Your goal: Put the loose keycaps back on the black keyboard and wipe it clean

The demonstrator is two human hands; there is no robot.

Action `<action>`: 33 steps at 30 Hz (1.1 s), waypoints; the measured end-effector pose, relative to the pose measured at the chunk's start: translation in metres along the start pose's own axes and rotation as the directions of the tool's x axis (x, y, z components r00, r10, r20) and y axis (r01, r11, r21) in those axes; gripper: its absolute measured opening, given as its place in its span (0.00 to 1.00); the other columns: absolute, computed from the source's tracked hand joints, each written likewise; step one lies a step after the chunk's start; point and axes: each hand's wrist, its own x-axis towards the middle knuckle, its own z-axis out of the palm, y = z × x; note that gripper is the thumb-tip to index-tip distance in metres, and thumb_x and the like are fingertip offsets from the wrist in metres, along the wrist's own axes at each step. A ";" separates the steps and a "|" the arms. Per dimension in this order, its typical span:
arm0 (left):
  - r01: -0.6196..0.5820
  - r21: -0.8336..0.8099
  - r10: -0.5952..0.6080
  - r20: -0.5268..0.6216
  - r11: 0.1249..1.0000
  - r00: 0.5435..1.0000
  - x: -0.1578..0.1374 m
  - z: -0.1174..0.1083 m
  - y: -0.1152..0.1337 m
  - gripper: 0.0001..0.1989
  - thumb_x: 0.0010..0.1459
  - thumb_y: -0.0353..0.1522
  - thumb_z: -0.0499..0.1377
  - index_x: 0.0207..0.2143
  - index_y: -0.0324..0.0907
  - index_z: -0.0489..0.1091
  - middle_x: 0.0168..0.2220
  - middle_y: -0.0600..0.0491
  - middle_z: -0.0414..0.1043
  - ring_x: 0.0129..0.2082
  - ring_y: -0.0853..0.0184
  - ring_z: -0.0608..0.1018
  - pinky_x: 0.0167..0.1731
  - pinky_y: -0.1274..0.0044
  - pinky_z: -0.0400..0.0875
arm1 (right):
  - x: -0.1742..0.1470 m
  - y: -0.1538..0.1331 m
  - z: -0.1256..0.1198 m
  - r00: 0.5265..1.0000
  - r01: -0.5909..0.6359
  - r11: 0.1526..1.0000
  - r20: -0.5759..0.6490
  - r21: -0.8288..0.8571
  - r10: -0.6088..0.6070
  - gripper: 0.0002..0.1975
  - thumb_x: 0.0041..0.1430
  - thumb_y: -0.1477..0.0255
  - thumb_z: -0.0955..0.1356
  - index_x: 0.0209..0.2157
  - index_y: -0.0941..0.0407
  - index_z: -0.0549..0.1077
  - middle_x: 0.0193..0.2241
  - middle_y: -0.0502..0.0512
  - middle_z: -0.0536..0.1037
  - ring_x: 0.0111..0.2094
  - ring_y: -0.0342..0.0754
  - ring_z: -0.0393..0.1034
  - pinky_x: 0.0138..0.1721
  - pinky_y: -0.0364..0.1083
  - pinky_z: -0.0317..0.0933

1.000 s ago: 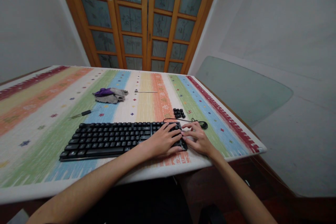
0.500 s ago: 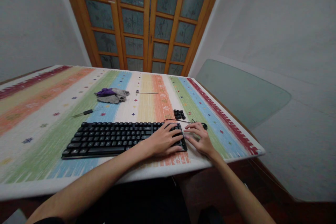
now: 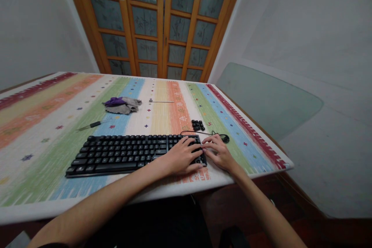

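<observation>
A black keyboard (image 3: 116, 157) lies near the table's front edge. My left hand (image 3: 182, 157) rests over its number pad, fingers spread and thumb low by the near right corner. Some of the pad's keys are hidden under that hand. At the keyboard's right edge my right hand (image 3: 219, 153) has its thumb and fingers bent together, close to my left fingertips. Whatever may be between them is too small to make out. Several loose black keycaps (image 3: 198, 125) sit just behind the pad.
A coiled black cable (image 3: 224, 138) lies behind my right hand. Farther left are a black-handled tool with metal ends (image 3: 95, 124) and a grey and purple glove-like cloth (image 3: 123, 106). A thin rod (image 3: 161, 102) lies toward the back of the striped tablecloth (image 3: 40, 124).
My right hand has shifted slightly left, its fingertips closer together and nearer the left hand's. The left hand stays over the number pad. The whole view has moved a little.
</observation>
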 end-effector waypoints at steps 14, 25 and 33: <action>-0.033 -0.028 0.033 -0.011 0.999 0.999 0.000 0.001 -0.008 0.22 0.66 0.44 0.58 0.56 0.40 0.71 0.58 0.47 0.73 0.58 0.51 0.69 0.62 0.60 0.59 | 0.005 0.001 -0.004 0.999 -0.010 1.000 0.043 -0.009 0.010 0.08 0.65 0.72 0.68 0.39 0.51 0.80 0.37 0.56 0.79 0.41 0.54 0.70 0.47 0.58 0.66; -0.050 -0.070 0.044 -0.076 0.996 0.996 -0.021 -0.027 -0.035 0.17 0.69 0.38 0.56 0.55 0.40 0.70 0.56 0.46 0.74 0.62 0.54 0.68 0.63 0.61 0.61 | 0.030 0.022 -0.013 0.996 -0.083 0.993 -0.035 -0.084 0.080 0.07 0.66 0.70 0.68 0.37 0.52 0.80 0.38 0.56 0.80 0.43 0.54 0.73 0.49 0.56 0.64; 0.048 -0.100 -0.064 -0.163 0.994 0.985 -0.039 -0.025 -0.037 0.08 0.69 0.30 0.54 0.39 0.39 0.73 0.42 0.47 0.77 0.47 0.61 0.75 0.52 0.66 0.70 | 0.080 0.061 0.004 0.990 -0.133 0.976 0.019 -0.170 0.138 0.07 0.63 0.69 0.68 0.36 0.52 0.80 0.39 0.55 0.83 0.43 0.53 0.74 0.49 0.55 0.65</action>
